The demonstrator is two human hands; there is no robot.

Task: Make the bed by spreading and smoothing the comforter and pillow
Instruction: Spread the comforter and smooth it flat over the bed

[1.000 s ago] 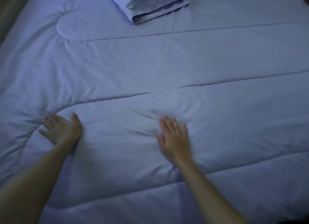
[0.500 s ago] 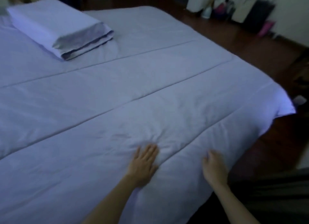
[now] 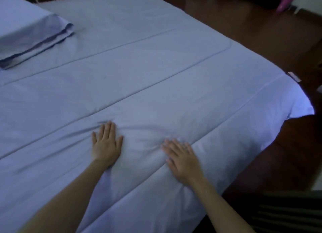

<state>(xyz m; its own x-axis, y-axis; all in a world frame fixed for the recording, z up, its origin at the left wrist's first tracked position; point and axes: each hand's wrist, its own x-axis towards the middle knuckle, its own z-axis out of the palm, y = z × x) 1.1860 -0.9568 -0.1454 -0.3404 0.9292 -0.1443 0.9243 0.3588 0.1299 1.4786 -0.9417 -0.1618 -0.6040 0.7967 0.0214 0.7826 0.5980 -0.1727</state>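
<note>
Comforter (image 3: 156,79) covers the bed nearly edge to edge, with the pillow (image 3: 29,32) lying on top of it at the far left. Both hands press flat on the near part: the left hand (image 3: 107,145) with fingers (image 3: 108,130) straight and slightly spread, the right hand (image 3: 183,161) just beside the near edge, its fingers (image 3: 171,148) spread and blurred, gripping nothing. A small fan of creases bunches between the two hands and ahead of the left one.

The likely fault is that pushing both palms the same way only shifts those creases toward the stitched seam instead of flattening them; sweeping outward from the middle would probably serve better. Pressing hard near the side could also drag the cover over the edge, since the corner (image 3: 299,104) already hangs loose past the mattress on the right, over the floor (image 3: 261,32). A strong pull toward the body might skew the quilt lines or tug the fabric beneath the pillow.

Room for moving is generous across the flat middle and far side. The near edge drops off directly right of the right hand, and something dark sits at the lower right that I cannot identify. Objects along the far wall stand well apart from the bed.
</note>
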